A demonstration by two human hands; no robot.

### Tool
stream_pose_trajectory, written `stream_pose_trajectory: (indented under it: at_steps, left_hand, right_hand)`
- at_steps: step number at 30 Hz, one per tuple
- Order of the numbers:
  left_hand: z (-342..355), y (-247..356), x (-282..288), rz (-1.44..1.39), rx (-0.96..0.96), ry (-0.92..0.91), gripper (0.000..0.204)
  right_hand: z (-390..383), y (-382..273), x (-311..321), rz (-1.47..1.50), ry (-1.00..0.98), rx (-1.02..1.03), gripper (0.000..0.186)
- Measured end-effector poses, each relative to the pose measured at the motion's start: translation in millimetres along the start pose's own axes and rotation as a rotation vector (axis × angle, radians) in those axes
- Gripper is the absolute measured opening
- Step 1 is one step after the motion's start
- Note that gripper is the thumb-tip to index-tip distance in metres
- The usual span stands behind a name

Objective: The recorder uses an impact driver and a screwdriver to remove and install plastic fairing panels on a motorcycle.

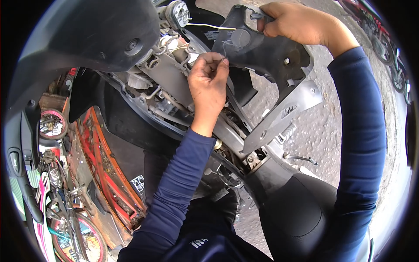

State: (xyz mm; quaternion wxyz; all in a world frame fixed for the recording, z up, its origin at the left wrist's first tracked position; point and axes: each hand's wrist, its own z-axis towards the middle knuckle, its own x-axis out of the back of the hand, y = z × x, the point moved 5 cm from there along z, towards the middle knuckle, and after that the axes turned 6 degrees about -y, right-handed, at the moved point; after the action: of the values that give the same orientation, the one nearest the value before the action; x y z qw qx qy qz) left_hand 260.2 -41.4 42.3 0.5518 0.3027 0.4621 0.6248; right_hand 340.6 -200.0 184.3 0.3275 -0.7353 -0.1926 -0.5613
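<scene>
A scooter's dark plastic cover panel is off its frame and tilted over the right side of the body. My left hand is closed in a pinch at the panel's left edge, with a thin pale wire looping at the fingertips. At the panel's upper edge, my right hand grips a small dark grey plastic piece; whether it belongs to the panel I cannot tell. A white cable runs from the round ignition lock behind the panel's edge.
The exposed scooter frame runs under my left hand, with hoses and wiring. A black seat is at the lower right. A grey side trim sticks out below the panel. Bicycles and an orange metal rack stand at left.
</scene>
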Motion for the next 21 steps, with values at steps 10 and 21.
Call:
stream_pose_trajectory:
  at_steps: [10, 21]
  left_hand:
    - [-20, 12, 21, 0.037, 0.098, -0.044, 0.005]
    - [-116, 31, 35, 0.306, 0.063, -0.577, 0.046]
  right_hand:
    - [3, 2, -19, 0.199, -0.097, -0.095, 0.033]
    - [-12, 2, -14, 0.419, -0.079, -0.13, 0.03]
